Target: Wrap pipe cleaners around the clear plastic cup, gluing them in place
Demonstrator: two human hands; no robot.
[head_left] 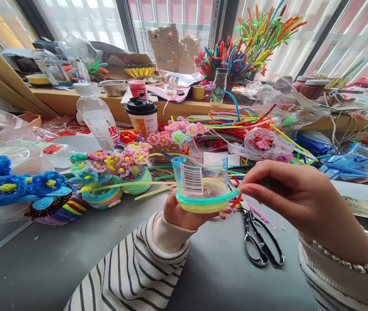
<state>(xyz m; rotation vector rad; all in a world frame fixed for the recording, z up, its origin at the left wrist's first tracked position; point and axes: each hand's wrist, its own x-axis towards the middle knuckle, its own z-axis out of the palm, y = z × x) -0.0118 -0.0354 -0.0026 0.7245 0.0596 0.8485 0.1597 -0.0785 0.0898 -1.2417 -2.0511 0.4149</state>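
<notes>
"What's in your left hand?"

"My left hand (180,217) is curled under a clear, round plastic cup (200,181) with a black-and-white barcode, holding it above the grey bench (219,276)."

"And your right?"

"My right hand (287,194) has thumb and fingers pinched on the right-hand end of a fuzzy turquoise pipe cleaner (206,201), which curves low across the front of the cup. Just beneath it, a fuzzy pale-yellow band (200,209) runs round the cup's base, and thin yellow strands (128,187) stick out to the cup's left."

"What lies about it?"

"To the cup's right and closer to me, black-handled scissors (261,248) rest on the bench. Left of the cup are pastel fuzzy flowers (114,163); farther left, deep-blue fuzzy flowers (22,185) with yellow centres."

"And behind?"

"Behind the cup, off to its left, stands a paper coffee cup (141,119) with a black lid, near a clear plastic bottle (96,119) with red lettering."
</notes>
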